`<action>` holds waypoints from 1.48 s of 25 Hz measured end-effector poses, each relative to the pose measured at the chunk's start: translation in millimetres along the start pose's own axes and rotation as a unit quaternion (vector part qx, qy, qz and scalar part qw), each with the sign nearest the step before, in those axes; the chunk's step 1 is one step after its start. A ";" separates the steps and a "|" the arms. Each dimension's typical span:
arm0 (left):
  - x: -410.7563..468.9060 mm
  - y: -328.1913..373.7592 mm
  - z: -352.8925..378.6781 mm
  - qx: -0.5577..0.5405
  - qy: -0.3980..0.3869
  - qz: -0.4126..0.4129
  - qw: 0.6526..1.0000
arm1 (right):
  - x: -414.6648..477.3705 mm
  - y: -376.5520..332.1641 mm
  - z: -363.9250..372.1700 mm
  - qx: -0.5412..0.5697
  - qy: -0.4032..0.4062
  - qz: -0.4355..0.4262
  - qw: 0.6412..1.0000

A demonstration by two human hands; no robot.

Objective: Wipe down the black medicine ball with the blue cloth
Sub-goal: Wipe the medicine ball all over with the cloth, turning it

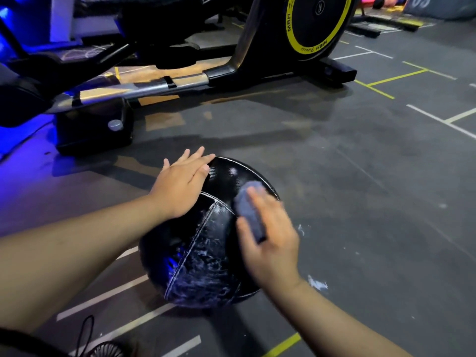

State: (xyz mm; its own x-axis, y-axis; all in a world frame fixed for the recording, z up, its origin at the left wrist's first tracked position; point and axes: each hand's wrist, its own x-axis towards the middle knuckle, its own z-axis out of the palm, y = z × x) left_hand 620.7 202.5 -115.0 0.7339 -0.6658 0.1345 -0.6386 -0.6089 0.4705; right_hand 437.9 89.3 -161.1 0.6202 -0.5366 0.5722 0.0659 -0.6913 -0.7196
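Head view: we see the black medicine ball (pixel 201 266) sitting on the dark floor (pixel 360 176) in the near middle of the scene, between the 2 forearms. Its stitched seams show pale, and its near panel is covered with white streaks.

The blue cloth (pixel 248 210) lies bunched against the ball's upper right side. The right hand (pixel 270 243) covers it. The grip is closed round the cloth, with the thumb along its near-left edge and the fingers over its top. The fingertips are blurred, so we cannot tell how far they curl.

The left hand (pixel 180 184) rests flat on the ball's far-left top. Its grip is spread, with the fingers straight and pointing away from us and the thumb lying against the ball's surface.

Just right of the right wrist, a few white smears (pixel 318 283) mark the floor. White and yellow lines (pixel 396 78) run across the floor, both near us and farther right.

Beyond the ball stands a black exercise machine (pixel 247 57) with a long metal rail (pixel 144 86) and a flywheel ringed in yellow (pixel 311 21). Blue light falls on the far left of the floor. At the near-left edge we make out a small round fan (pixel 107 351) and a thin black cord (pixel 86 331).
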 end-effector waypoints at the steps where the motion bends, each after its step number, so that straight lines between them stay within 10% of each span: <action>1: 1.6 -2.1 -1.3 -0.002 -0.003 -0.006 1.000 | -12.8 -8.0 4.8 -0.032 -0.041 -0.083 0.995; 5: -7.4 -8.4 -3.9 -0.008 -0.007 -0.012 1.000 | 8.3 13.0 -6.4 -0.070 -0.155 -0.204 0.964; 9: -9.3 0.2 1.4 0.001 0.001 -0.007 1.000 | 60.9 34.3 -12.3 0.002 -0.046 0.104 0.994; 16: -12.6 -3.0 1.4 -0.002 0.020 -0.020 1.000 | 15.9 12.3 -12.3 -0.066 -0.149 -0.251 0.954; 21: -14.2 -2.6 5.4 -0.016 0.017 -0.008 1.000 | 66.6 55.8 -15.5 0.052 -0.040 0.188 0.980; 28: -35.2 -46.2 -9.5 -0.088 0.027 -0.037 0.995 | -49.4 11.9 0.6 0.046 -0.024 -0.018 0.998; 32: -43.7 -42.4 -5.7 -0.068 0.061 -0.040 0.995 | 12.5 28.4 4.1 0.093 0.034 0.161 0.982; 37: -56.9 -42.4 -5.9 -0.060 0.073 -0.041 0.995 | 85.1 56.5 11.0 0.095 -0.105 0.343 0.928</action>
State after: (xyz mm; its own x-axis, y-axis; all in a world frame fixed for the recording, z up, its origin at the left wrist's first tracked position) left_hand 607.4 268.8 -137.4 0.8143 -0.5405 0.2117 -0.5485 -0.5972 0.5853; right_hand 503.0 9.9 -157.4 0.7050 -0.6986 -0.1220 -0.2767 -0.1125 -0.9543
